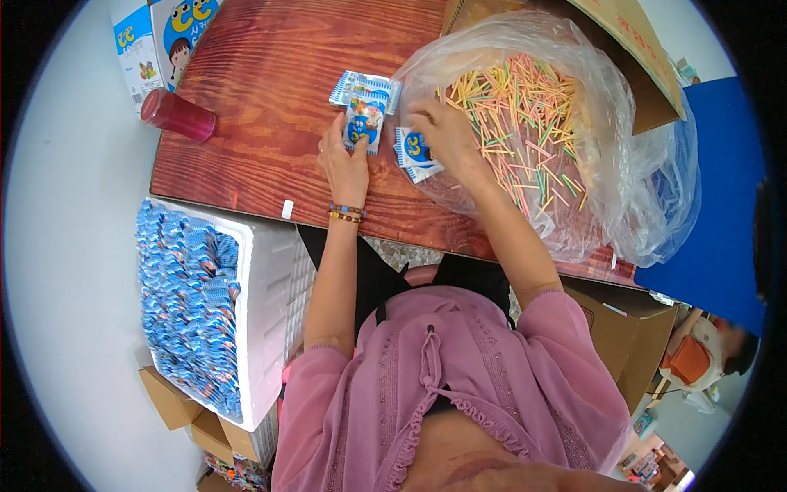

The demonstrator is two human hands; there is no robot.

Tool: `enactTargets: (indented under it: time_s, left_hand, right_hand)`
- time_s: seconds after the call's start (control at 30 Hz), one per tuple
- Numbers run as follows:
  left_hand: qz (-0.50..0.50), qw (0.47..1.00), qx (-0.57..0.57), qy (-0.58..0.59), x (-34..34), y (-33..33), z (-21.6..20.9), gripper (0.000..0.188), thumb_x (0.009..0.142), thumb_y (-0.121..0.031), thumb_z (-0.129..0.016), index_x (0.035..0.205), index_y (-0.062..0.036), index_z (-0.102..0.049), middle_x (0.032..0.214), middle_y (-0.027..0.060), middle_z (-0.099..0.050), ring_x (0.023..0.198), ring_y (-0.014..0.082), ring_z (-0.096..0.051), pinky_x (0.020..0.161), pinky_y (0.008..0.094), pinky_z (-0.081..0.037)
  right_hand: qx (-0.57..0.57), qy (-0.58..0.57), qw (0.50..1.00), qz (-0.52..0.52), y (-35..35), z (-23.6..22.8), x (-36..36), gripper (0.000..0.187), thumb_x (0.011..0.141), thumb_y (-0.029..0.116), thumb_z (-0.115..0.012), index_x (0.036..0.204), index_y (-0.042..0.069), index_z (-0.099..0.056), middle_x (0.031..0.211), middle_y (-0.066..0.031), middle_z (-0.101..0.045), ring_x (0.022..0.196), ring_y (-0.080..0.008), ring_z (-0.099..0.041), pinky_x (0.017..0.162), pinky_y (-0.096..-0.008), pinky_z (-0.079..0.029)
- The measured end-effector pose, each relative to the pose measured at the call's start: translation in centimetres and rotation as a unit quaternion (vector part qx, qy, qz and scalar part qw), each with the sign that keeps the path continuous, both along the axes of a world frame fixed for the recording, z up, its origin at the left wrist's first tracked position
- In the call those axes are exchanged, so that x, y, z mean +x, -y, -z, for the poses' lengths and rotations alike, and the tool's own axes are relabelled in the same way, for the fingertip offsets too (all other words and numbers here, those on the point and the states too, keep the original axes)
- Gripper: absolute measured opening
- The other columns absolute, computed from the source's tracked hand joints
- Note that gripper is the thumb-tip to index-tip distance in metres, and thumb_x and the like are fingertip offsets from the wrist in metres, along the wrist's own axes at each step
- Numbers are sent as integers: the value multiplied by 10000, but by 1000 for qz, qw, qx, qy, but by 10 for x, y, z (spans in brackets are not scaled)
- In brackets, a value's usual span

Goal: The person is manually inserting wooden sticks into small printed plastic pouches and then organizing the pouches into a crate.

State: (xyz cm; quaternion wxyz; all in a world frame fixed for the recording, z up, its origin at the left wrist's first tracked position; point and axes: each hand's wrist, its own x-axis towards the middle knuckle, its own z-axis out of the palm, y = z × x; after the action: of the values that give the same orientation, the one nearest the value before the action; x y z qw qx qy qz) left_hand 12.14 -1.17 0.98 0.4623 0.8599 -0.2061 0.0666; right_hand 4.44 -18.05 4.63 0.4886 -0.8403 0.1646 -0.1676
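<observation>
My left hand (pixel 344 168), a beaded bracelet at its wrist, grips a small blue-and-white packet (pixel 366 116) between thumb and fingers, above the wooden table. Just beyond it lie more packets (pixel 344 88) of the same kind, overlapping. My right hand (pixel 447 138) is beside the edge of a large clear plastic bag (pixel 602 160), its fingers curled together; what they hold, if anything, does not show. Under that hand rests a small pile of packets (pixel 412 148). Many thin candy-coloured sticks (pixel 525 102), pink, yellow and green, lie loose in the opened bag.
A cardboard box (pixel 648 57) stands behind the bag. On the wooden table (pixel 270 90), a pink-red cup (pixel 176 115) sits far left. A white foam box (pixel 266 287) at my left is packed with blue packets (pixel 188 303). Another person (pixel 709 348) is at the right edge.
</observation>
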Motion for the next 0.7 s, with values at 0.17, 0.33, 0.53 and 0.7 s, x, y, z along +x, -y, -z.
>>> enactTargets:
  time_s: [0.17, 0.33, 0.53, 0.7]
  left_hand:
    - [7, 999, -36, 19, -1, -3, 2, 511, 818, -166, -679, 1273, -10, -506, 1234, 178, -548, 1143, 344, -488, 965, 438, -374]
    - [9, 998, -51, 28, -9, -4, -4, 495, 825, -157, -676, 1272, -23, -512, 1200, 164, -561, 1122, 325, -499, 961, 432, -374]
    - [32, 998, -22, 58, -30, 2, -18, 407, 818, -147, -677, 1197, -43, -573, 1125, 124, -575, 1042, 290, -508, 914, 409, -386]
    - [100, 988, 54, 104, -40, 40, -27, 377, 768, -160, -711, 1119, -70, -606, 1061, 110, -595, 1016, 298, -507, 897, 430, -363]
  right_hand:
    - [-238, -12, 971, 6, 37, -10, -39, 289, 763, 213, -684, 994, 40, -670, 918, -147, -629, 844, -298, -608, 771, -374, -470]
    - [-186, -50, 981, -28, 47, -1, -37, 221, 716, 204, -711, 864, 46, -666, 813, -107, -621, 834, -295, -588, 798, -393, -423]
    - [-244, 30, 968, -48, 55, 4, -42, 117, 821, 224, -609, 796, 122, -659, 803, -2, -656, 847, -202, -598, 841, -362, -344]
    - [-261, 123, 955, -64, 60, 2, -41, 109, 832, 191, -612, 834, 92, -658, 802, -46, -651, 802, -219, -595, 846, -362, -372]
